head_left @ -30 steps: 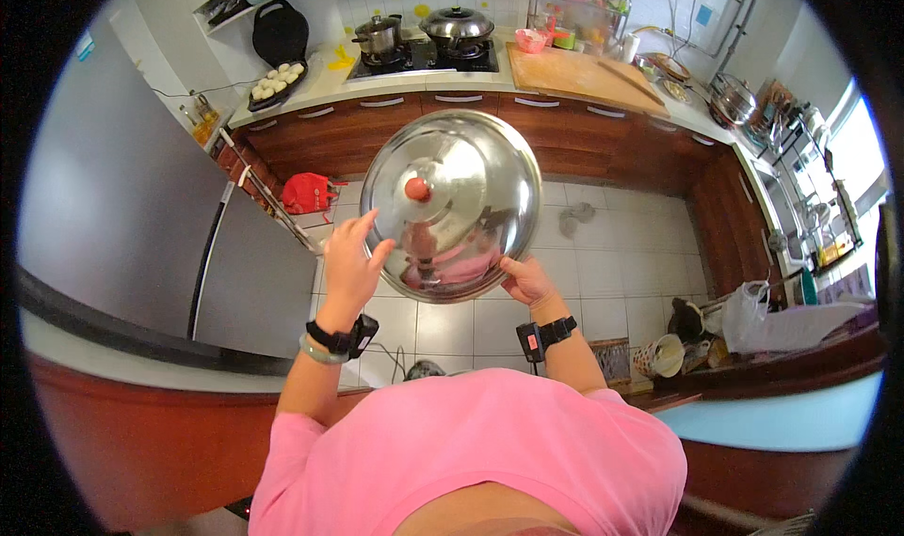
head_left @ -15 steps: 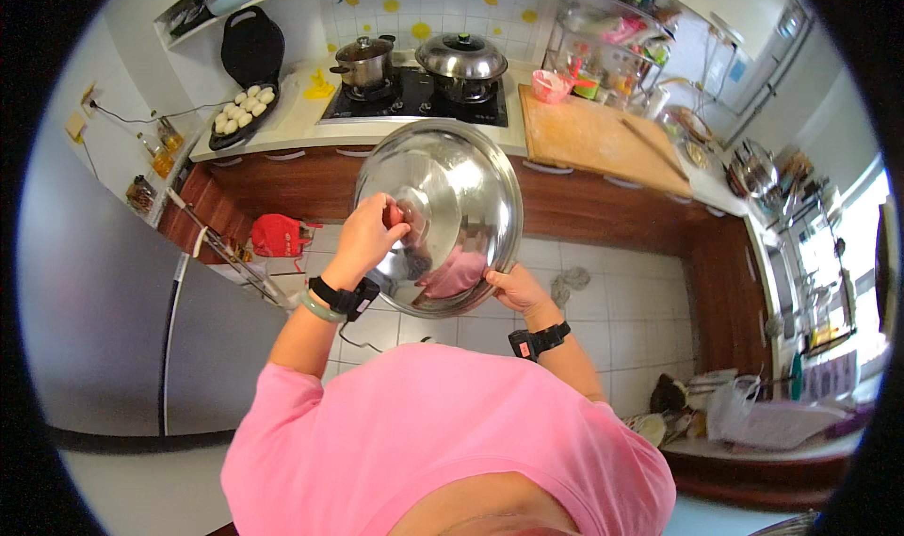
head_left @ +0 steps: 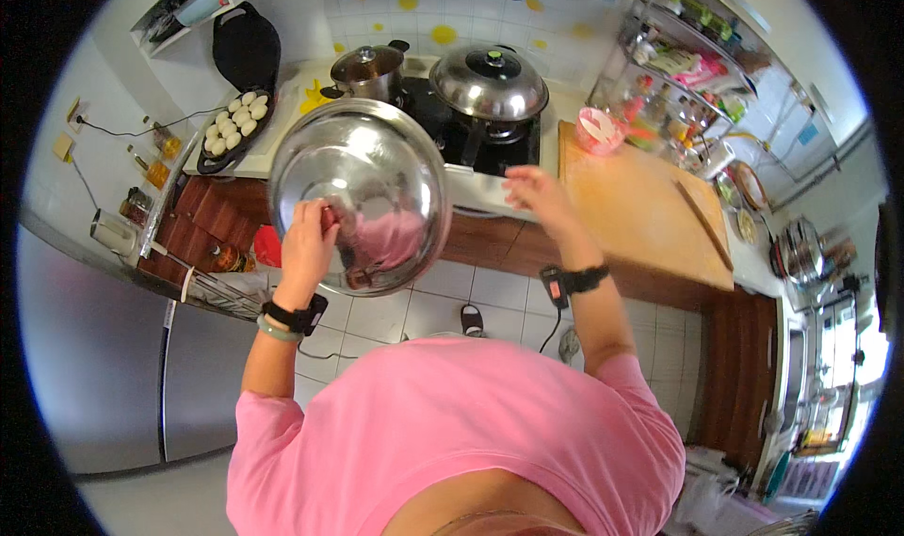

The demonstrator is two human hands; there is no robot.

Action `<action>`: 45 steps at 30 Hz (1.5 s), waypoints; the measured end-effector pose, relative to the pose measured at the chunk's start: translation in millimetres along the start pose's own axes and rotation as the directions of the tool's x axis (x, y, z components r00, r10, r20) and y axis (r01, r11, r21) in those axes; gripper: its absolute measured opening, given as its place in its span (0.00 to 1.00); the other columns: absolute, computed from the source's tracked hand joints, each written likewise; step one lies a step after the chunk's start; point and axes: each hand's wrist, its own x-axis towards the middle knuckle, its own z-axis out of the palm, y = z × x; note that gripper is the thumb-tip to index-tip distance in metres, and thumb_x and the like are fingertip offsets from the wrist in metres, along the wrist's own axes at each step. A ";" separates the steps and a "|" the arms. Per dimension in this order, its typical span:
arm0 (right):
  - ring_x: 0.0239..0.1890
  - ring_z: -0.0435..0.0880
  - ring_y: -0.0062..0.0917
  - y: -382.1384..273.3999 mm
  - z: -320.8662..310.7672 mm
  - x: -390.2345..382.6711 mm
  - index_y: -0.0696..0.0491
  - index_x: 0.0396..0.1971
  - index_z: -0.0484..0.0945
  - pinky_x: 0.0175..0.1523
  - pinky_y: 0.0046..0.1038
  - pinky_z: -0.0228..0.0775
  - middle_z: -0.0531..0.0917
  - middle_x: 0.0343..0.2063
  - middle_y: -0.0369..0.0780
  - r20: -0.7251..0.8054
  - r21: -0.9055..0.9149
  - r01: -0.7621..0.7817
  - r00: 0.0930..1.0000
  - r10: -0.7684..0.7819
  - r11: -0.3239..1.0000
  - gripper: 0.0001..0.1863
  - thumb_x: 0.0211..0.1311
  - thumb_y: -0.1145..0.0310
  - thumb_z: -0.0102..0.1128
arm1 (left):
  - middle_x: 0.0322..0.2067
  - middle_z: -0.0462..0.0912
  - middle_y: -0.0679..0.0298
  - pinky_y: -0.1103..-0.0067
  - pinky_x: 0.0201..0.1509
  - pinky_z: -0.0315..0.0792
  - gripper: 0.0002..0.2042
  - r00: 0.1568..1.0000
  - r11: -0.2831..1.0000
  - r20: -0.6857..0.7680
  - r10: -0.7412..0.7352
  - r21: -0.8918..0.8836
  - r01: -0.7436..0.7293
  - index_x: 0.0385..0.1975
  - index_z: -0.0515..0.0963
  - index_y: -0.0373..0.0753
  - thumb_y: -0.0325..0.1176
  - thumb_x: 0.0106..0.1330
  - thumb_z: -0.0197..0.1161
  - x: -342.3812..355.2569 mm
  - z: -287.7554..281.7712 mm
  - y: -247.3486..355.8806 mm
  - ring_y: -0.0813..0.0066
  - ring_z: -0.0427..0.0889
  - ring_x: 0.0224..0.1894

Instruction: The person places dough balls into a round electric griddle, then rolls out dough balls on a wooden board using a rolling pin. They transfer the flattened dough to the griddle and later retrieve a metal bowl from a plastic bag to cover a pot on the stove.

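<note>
My left hand [head_left: 308, 244] is closed around the dark red knob of a large shiny steel lid [head_left: 381, 150]. The lid hangs tilted in the air before the stove's left half, with the pink of my shirt mirrored in it. My right hand [head_left: 541, 197] is apart from the lid, its fingers spread and holding nothing, in front of the stove's right front edge. Beyond it, a wok with a domed steel lid [head_left: 490, 89] stands on the black gas stove [head_left: 428, 117]. A steel pot with a lid [head_left: 369, 73] stands on the other burner, partly behind the lid I hold.
At the left, an opened black electric griddle [head_left: 247, 51] holds several white dough balls [head_left: 235, 122]. A wooden board [head_left: 631, 197] with a rolling pin [head_left: 704, 224] and a pink-and-white bowl [head_left: 600, 129] lies at the right. Oil bottles [head_left: 155, 169] stand by the left wall.
The lid has moved left in my left hand. My right hand has let go of its rim and moved up and right toward the stove front. My view has shifted.
</note>
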 end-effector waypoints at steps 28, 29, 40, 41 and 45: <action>0.40 0.73 0.45 -5.4 -92.7 360.5 0.53 0.44 0.70 0.48 0.38 0.64 0.74 0.40 0.50 0.210 -0.954 0.255 0.944 -0.255 0.157 0.19 0.51 0.66 0.57 | 0.37 0.70 0.59 0.78 0.45 0.65 0.12 0.447 0.360 -0.196 -0.873 -0.876 0.320 0.43 0.66 0.34 0.25 0.59 0.48 -72.1 -21.8 -46.1 0.70 0.70 0.39; 0.39 0.73 0.45 -14.6 -94.7 355.8 0.53 0.44 0.70 0.48 0.38 0.63 0.74 0.39 0.50 0.147 -0.959 0.203 0.953 -0.265 0.199 0.18 0.52 0.66 0.56 | 0.37 0.70 0.59 0.78 0.45 0.65 0.12 0.448 0.353 -0.190 -0.874 -0.881 0.314 0.43 0.66 0.34 0.26 0.59 0.48 -74.9 -23.2 -47.6 0.70 0.70 0.39; 0.33 0.75 0.25 -126.8 -27.0 278.2 0.56 0.45 0.69 0.39 0.25 0.68 0.77 0.35 0.43 0.210 -0.319 0.304 0.946 -0.246 0.898 0.16 0.58 0.67 0.49 | 0.37 0.71 0.60 0.79 0.44 0.67 0.12 0.648 0.243 -0.044 -0.760 -0.944 0.221 0.43 0.67 0.34 0.27 0.60 0.48 -43.8 -19.1 -72.3 0.71 0.71 0.39; 0.32 0.75 0.23 -132.4 -14.7 270.9 0.56 0.46 0.69 0.37 0.22 0.68 0.77 0.36 0.42 0.167 -0.248 0.214 0.970 -0.176 0.945 0.16 0.59 0.67 0.49 | 0.37 0.71 0.60 0.79 0.44 0.67 0.12 0.671 0.231 -0.036 -0.740 -0.951 0.204 0.43 0.67 0.34 0.28 0.60 0.48 -36.9 -18.5 -74.2 0.71 0.71 0.39; 0.28 0.75 0.20 -141.4 35.1 254.7 0.56 0.49 0.68 0.31 0.19 0.70 0.77 0.35 0.39 0.298 0.131 0.104 0.944 -0.140 0.986 0.17 0.61 0.67 0.48 | 0.37 0.72 0.60 0.79 0.43 0.67 0.12 0.740 0.171 -0.012 -0.672 -0.975 0.140 0.43 0.67 0.34 0.28 0.61 0.48 -20.9 -20.2 -76.6 0.71 0.72 0.38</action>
